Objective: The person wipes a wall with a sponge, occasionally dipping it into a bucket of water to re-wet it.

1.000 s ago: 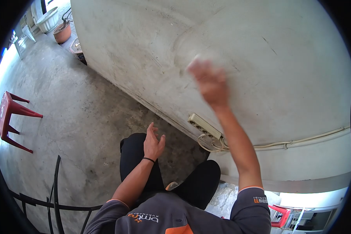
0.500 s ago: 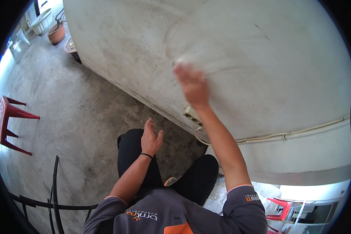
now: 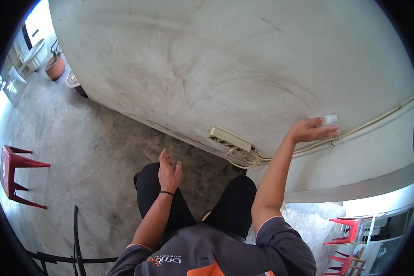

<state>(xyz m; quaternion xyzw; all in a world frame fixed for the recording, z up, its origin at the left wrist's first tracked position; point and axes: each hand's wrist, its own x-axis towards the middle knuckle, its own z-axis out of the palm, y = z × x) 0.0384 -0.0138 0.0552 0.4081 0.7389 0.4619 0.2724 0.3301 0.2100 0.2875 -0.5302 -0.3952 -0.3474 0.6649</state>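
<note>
My right hand (image 3: 310,130) is up against the off-white wall (image 3: 244,55), pressing a white folded cloth or wipe (image 3: 329,121) onto it between thumb and fingers. Just below that hand, pale cables run along the wall. Dark curved smudges mark the surface to its left. My left hand (image 3: 170,175) hovers over my left knee, fingers loosely apart, with nothing in it. Between the two hands, a multi-socket power strip (image 3: 230,139) is fixed low on the wall, a cable looping below it.
A red plastic stool (image 3: 20,170) stands on the concrete floor (image 3: 96,156) at left. Black metal bars (image 3: 77,239) are at lower left. Plant pots, including a terracotta pot (image 3: 55,67), stand far left. Red chairs (image 3: 347,230) are at lower right.
My right hand has swept right and down along the wall with the white cloth, from the smudged area to near the cables. My left hand stays open over the knee. The view has shifted slightly.
</note>
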